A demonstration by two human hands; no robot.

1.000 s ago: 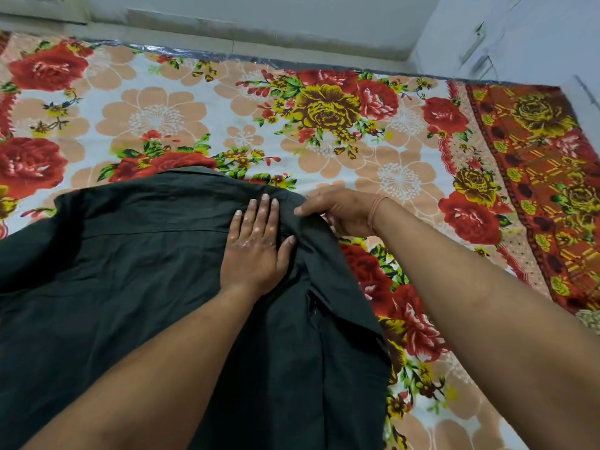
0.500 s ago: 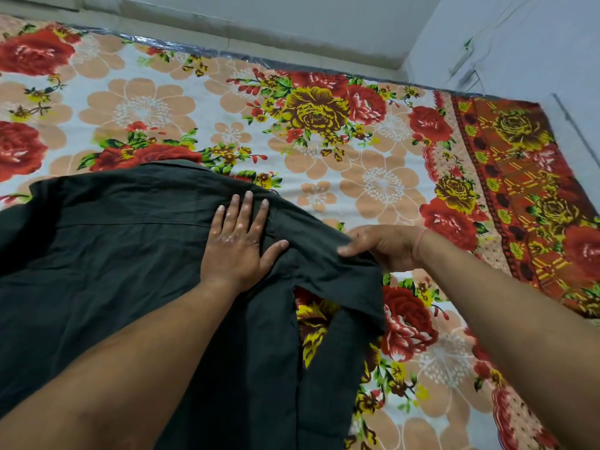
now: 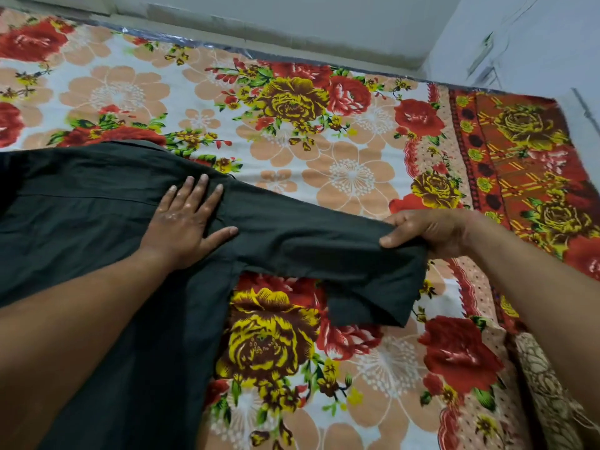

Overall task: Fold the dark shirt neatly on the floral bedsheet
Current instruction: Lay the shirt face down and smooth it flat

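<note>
Early stage. Left grip (image 3: 185, 227) flat, fingers straight, pinning shirt (image 3: 81, 228) on bedsheet (image 3: 350, 177). Right grip (image 3: 428, 232) pinching sleeve (image 3: 318, 248) end, sleeve stretched between grips. No folds visible; sleeves, body left.

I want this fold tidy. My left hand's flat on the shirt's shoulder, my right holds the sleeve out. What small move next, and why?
Probably swing the sleeve inward across the dark shirt, folding at the shoulder. The left hand lies flat there, pinning the cloth, and the right hand grips the sleeve's end, pulled straight over the floral bedsheet.
</note>
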